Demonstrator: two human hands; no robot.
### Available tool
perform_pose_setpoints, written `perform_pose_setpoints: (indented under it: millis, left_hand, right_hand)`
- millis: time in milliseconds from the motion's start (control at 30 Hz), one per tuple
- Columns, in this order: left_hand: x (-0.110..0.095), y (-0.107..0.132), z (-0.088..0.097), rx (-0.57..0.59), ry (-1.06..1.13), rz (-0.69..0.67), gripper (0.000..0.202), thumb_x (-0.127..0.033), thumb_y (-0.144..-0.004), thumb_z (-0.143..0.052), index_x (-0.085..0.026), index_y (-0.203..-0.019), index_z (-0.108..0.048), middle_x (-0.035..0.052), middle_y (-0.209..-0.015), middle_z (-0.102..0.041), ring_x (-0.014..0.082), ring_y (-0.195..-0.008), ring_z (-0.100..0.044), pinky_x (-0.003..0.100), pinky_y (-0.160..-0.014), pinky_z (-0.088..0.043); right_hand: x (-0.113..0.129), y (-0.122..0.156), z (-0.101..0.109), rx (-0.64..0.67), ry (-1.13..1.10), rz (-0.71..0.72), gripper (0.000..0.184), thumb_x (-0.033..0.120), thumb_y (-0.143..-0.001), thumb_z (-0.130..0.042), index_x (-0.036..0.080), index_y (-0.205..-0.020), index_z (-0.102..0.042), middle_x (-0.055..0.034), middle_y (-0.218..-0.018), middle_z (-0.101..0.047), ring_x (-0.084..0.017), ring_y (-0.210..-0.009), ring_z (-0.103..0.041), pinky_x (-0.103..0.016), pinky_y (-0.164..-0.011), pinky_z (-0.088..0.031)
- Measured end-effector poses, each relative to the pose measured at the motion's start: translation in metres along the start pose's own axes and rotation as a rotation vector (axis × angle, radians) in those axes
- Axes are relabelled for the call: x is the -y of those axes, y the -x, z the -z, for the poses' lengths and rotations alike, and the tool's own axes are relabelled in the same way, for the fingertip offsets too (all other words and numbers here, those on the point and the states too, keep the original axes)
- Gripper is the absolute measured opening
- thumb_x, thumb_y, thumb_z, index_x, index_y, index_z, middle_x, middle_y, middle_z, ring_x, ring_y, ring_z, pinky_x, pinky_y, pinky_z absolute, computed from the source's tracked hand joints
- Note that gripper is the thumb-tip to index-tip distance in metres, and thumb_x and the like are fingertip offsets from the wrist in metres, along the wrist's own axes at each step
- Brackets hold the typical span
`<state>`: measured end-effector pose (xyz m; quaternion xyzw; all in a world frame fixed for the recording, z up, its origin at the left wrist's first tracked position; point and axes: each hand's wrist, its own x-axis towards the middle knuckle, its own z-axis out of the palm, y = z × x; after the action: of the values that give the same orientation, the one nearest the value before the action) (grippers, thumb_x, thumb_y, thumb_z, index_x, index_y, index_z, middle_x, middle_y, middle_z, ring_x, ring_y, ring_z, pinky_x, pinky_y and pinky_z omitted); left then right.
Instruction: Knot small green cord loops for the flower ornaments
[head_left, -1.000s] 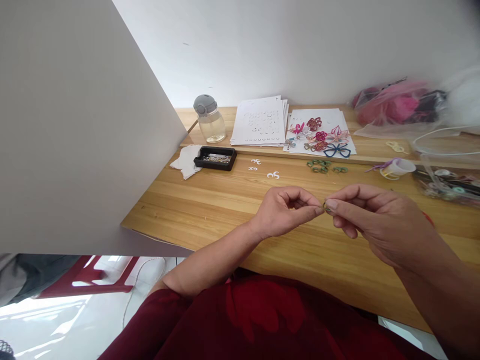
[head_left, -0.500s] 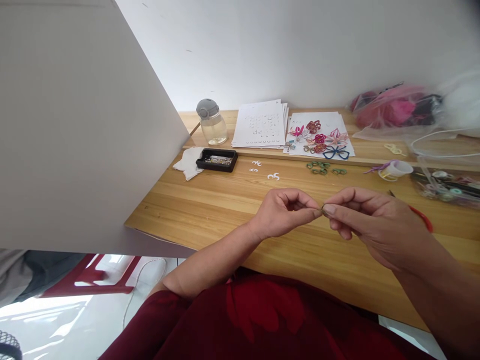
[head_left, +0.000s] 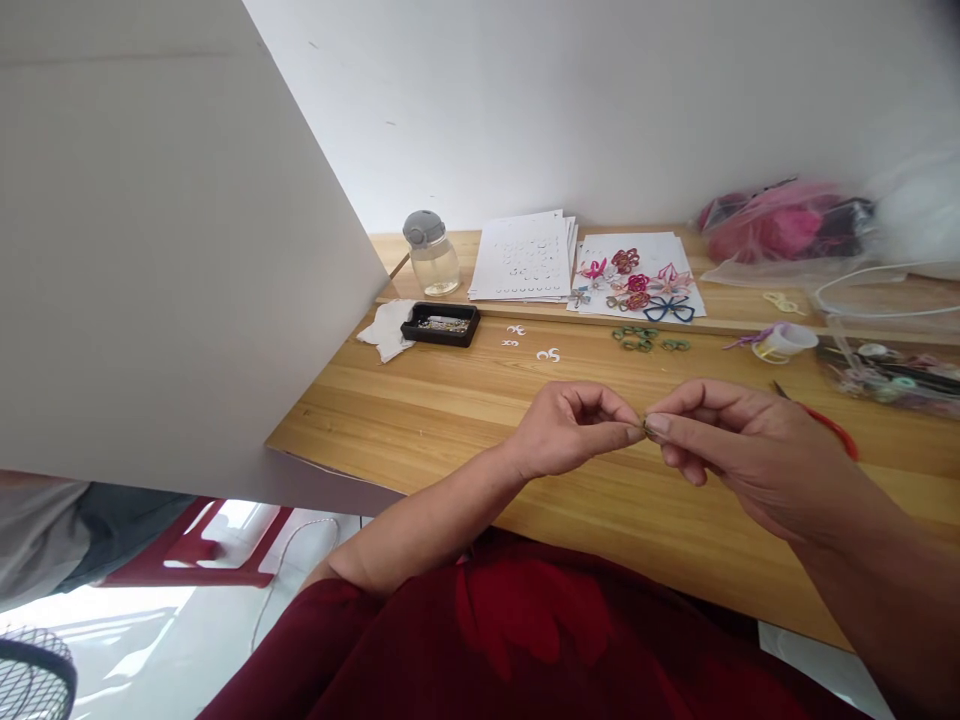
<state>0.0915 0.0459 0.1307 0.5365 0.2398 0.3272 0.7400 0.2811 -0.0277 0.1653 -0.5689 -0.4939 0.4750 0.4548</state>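
Observation:
My left hand and my right hand meet fingertip to fingertip above the wooden table. Both pinch one tiny dark green looped piece, mostly hidden between thumbs and forefingers. More small green loops lie on the table beyond my hands. Behind my right hand a red-handled tool rests on the wood, partly covered.
A white sheet with coloured wire flowers and butterflies, a stack of punched white sheets, a small jar, a black tray, a crumpled tissue, a small cup, plastic bags. A white partition stands left.
My hands keep the same pinch on the small piece. The view has drifted slightly left and down; nothing on the table has moved.

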Motion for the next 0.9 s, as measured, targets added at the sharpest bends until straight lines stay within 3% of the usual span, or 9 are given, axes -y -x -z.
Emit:
perform_pose_setpoints:
  millis: [167, 367, 667, 767, 900]
  left_hand:
    - [0.0, 0.005, -0.002, -0.062, -0.021, -0.016, 0.044, -0.042, -0.06, -0.101, -0.013, -0.076, -0.073, 0.001, -0.07, -0.067, 0.0078, -0.063, -0.052, 0.025, -0.062, -0.039]
    - [-0.004, 0.011, -0.008, -0.082, -0.076, -0.018, 0.044, -0.044, -0.061, -0.099, -0.012, -0.077, -0.072, 0.0005, -0.068, -0.065, 0.0073, -0.061, -0.049, 0.025, -0.059, -0.035]
    - [-0.004, 0.015, -0.016, -0.11, -0.121, -0.012, 0.043, -0.045, -0.063, -0.097, -0.013, -0.076, -0.072, -0.0003, -0.066, -0.063, 0.007, -0.059, -0.047, 0.025, -0.058, -0.034]
    - [-0.004, 0.015, -0.013, -0.104, -0.055, 0.003, 0.043, -0.043, -0.06, -0.098, -0.012, -0.076, -0.073, 0.0016, -0.07, -0.067, 0.0084, -0.063, -0.052, 0.027, -0.064, -0.039]
    - [-0.002, 0.014, -0.011, -0.094, 0.107, 0.02, 0.039, -0.039, -0.058, -0.1, -0.013, -0.073, -0.075, 0.005, -0.079, -0.072, 0.0141, -0.079, -0.064, 0.032, -0.082, -0.048]
  right_hand:
    - [-0.002, 0.005, 0.006, 0.013, 0.005, 0.026, 0.044, 0.064, -0.078, -0.089, 0.022, -0.086, -0.08, -0.0038, -0.068, -0.072, -0.013, -0.057, -0.061, -0.023, -0.05, -0.05]
    - [-0.005, 0.009, 0.004, -0.05, -0.007, 0.042, 0.047, 0.063, -0.071, -0.093, 0.022, -0.087, -0.078, -0.0017, -0.068, -0.07, -0.011, -0.054, -0.059, -0.022, -0.048, -0.049]
    - [-0.001, 0.018, -0.004, -0.135, 0.172, 0.11, 0.03, 0.051, -0.083, -0.085, 0.023, -0.084, -0.075, -0.0005, -0.064, -0.067, -0.012, -0.051, -0.057, -0.023, -0.047, -0.048]
    - [-0.003, 0.014, 0.006, -0.113, 0.159, 0.153, 0.035, 0.058, -0.083, -0.084, 0.024, -0.088, -0.078, -0.0027, -0.072, -0.072, -0.013, -0.058, -0.061, -0.026, -0.054, -0.053]
    - [-0.007, 0.009, 0.013, -0.257, 0.11, 0.234, 0.032, 0.059, -0.085, -0.084, 0.028, -0.095, -0.08, -0.003, -0.086, -0.076, -0.013, -0.065, -0.062, -0.025, -0.058, -0.053]
